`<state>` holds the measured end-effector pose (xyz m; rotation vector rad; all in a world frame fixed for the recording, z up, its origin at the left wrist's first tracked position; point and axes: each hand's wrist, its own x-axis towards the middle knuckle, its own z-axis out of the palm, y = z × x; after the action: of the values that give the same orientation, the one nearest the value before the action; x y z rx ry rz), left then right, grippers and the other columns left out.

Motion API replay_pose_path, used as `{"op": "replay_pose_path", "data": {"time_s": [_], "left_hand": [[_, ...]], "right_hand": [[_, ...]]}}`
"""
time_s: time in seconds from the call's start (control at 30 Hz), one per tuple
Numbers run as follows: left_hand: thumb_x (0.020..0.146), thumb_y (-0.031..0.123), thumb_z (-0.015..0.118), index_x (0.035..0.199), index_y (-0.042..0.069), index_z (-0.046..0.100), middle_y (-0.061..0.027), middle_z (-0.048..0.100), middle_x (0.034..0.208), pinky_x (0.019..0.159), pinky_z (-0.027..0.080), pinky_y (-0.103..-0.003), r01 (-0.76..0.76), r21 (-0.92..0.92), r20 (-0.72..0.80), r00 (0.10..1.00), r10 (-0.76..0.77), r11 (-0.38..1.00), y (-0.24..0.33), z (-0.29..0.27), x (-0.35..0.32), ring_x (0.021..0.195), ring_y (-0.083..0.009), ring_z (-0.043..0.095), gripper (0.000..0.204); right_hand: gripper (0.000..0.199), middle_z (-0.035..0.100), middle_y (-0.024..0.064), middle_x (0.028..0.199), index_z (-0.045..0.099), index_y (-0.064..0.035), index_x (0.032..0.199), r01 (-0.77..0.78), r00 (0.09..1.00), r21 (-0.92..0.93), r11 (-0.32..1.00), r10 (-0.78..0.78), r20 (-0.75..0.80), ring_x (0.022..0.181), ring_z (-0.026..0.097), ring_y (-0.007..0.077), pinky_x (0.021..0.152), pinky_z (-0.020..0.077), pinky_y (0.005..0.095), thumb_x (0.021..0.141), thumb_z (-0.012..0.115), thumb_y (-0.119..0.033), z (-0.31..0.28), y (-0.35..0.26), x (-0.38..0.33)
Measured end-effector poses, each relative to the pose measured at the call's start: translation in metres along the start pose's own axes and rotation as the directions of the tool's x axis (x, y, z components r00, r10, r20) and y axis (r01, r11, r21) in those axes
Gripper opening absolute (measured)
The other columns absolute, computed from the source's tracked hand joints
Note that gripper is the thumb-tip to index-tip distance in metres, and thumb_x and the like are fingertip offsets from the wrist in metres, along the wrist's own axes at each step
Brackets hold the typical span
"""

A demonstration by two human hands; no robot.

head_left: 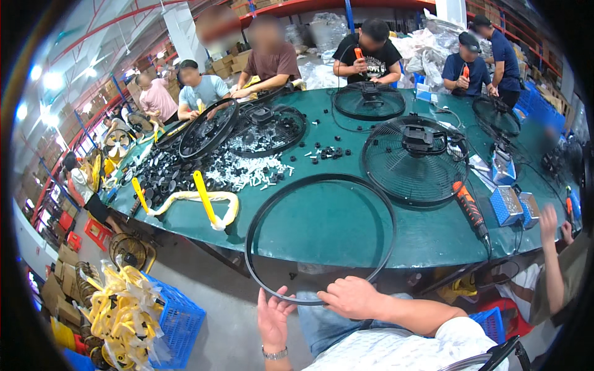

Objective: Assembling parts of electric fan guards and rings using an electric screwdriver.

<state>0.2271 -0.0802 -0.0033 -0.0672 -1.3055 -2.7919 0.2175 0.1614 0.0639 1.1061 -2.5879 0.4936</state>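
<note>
A large thin black ring (249,238), like a fan guard's rim, stands out over the near edge of the green table. My right hand (351,298) is closed on the ring's near side, fingers curled over the band. My left hand (275,314), a metal watch on its wrist, is palm up with fingers spread at the near left of the ring. Its fingertips appear to touch the band. Beyond the ring lies a black wire fan guard (387,167) with a motor mount. An orange and black power screwdriver (471,211) rests to its right.
White and black small parts (253,172) are heaped on the green table (309,238). A yellow-handled frame (207,201) stands at its left. Small blue boxes (507,205) sit at right. A blue crate (179,321) of yellow parts is on the floor. Co-workers surround the table; one hand (548,226) is close at right.
</note>
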Motion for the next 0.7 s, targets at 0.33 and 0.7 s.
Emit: {"op": "replay_pose_path", "data": {"time_s": [0.33,0.7], "left_hand": [[0.096,0.018,0.057,0.150,0.004,0.018,-0.0140,0.056,0.119,0.070,0.049,-0.027,0.103,0.491,-0.203,0.979,-0.002,0.865,-0.038,0.013,0.068,0.089,-0.0178,0.060,0.068],[0.096,0.024,0.055,0.130,-0.006,0.047,-0.0264,0.048,0.133,0.101,0.039,-0.048,0.182,0.722,-0.232,0.973,-0.014,0.667,-0.029,0.088,0.142,0.114,-0.0407,0.052,0.047]], "right_hand": [[0.042,0.063,0.0102,0.100,0.061,-0.0070,0.110,-0.304,0.863,-0.079,0.950,0.239,-0.445,0.093,0.060,0.0309,0.082,0.0469,0.0425,0.073,0.073,-0.021,-0.074,0.180,-0.032],[0.094,0.044,0.0173,0.139,0.046,-0.0076,0.136,-0.675,0.694,-0.546,0.496,0.679,-0.241,0.132,0.037,0.0354,0.102,0.0351,0.0511,0.062,0.078,-0.056,-0.184,0.421,-0.089]]}}
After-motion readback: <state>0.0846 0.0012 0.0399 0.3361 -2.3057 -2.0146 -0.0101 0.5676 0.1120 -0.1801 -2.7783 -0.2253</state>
